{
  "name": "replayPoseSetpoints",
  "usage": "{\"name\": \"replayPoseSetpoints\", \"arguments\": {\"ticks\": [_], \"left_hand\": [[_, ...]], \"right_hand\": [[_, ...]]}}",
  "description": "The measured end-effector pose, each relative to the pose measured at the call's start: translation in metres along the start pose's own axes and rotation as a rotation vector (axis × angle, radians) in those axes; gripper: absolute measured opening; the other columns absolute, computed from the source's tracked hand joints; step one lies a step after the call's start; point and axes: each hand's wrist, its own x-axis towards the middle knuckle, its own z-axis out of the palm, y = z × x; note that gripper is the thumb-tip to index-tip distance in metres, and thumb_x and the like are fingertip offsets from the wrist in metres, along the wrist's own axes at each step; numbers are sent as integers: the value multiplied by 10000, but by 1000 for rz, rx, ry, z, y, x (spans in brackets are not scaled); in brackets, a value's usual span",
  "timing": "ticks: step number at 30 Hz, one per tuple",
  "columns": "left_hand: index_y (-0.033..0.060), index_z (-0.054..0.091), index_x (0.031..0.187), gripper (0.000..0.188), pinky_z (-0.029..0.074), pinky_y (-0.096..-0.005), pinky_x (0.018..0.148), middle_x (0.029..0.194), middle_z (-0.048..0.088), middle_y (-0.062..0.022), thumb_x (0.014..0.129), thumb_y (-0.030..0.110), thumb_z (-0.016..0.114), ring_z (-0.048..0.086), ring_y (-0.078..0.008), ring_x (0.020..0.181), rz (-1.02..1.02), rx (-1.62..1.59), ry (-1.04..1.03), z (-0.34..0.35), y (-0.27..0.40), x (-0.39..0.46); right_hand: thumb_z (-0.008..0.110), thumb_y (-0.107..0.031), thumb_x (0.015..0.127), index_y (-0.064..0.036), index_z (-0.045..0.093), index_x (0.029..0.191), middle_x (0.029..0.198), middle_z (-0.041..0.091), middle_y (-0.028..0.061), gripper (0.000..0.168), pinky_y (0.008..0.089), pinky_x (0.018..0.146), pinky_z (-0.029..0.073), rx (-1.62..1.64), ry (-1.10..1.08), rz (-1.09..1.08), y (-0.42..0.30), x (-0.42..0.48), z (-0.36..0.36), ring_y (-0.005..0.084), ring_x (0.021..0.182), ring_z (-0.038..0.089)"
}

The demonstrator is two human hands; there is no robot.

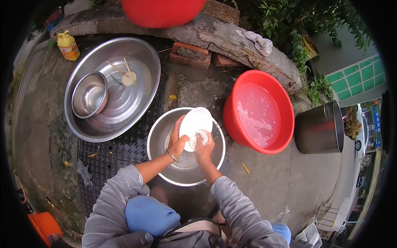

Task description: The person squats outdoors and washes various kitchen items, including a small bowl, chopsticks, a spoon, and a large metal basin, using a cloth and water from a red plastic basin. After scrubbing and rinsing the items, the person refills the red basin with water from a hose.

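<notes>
A white oval plate (196, 121) is held over a steel basin (218, 161) on the ground before me. My left hand (178, 141) grips its left edge, thumb on the near face. With my right hand (204, 147) I press a white cloth or pad (200, 138) against the plate's lower right part. Up and to the left lies a large metal basin (136, 113) holding a smaller steel bowl (90, 94), a spoon, two chopsticks (127, 69) and a small pale round dish (128, 80). A red plastic tub (262, 114) of cloudy water stands to the right.
A tall metal pot (318, 128) stands beyond the tub. A yellow jug (68, 46) is at the upper left. Across the far side runs a curved concrete ledge (198, 34) with a rag (260, 43), another red container (162, 12) and bricks (190, 55). Black textured matting (124, 148) lies under the basins.
</notes>
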Motion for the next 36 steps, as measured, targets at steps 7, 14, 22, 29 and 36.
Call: {"name": "replayPoseSetpoints", "arguments": {"ticks": [7, 14, 22, 29, 36], "left_hand": [[16, 485, 1345, 702, 462, -329, 928, 1114, 649, -176, 647, 87, 485, 615, -273, 1051, -80, 29, -395, -41, 17, 10], [6, 493, 1324, 653, 435, -357, 952, 1148, 624, -203, 677, 91, 485, 586, -312, 1092, -197, 89, -541, -22, 9, 6], [-27, 511, 1306, 468, 433, -352, 958, 1206, 618, -177, 944, 269, 489, 588, -267, 1104, -469, -74, -33, -28, -50, 6], [-9, 540, 1286, 439, 438, -353, 934, 1212, 614, -142, 1004, 316, 455, 554, -221, 1135, -460, 2, -180, -24, -31, 2], [-23, 423, 1394, 532, 430, -351, 977, 1325, 537, -162, 996, 325, 486, 536, -232, 1172, -441, 62, -50, -31, -24, 16]], "right_hand": [[738, -48, 736, -207, 611, 1087, 1033, 638, 142, 406, 431, 781, 536, -644, -572, -538, -28, 63, -52, 377, 965, 626], [561, -168, 830, -286, 613, 1059, 1076, 528, 106, 263, 362, 611, 547, -940, -1173, -1348, -112, 126, -39, 279, 903, 606], [685, -232, 776, -249, 648, 1041, 1195, 538, 102, 268, 429, 852, 458, -1031, -558, -930, -65, 68, -39, 322, 1097, 514], [595, -95, 840, -90, 501, 1127, 1061, 498, 194, 302, 457, 847, 411, -352, -707, -472, -30, 16, 9, 363, 1028, 497], [524, -177, 887, -98, 503, 1156, 1124, 515, 186, 282, 521, 844, 346, -846, -866, -381, -32, 30, 1, 378, 1018, 498]]}}
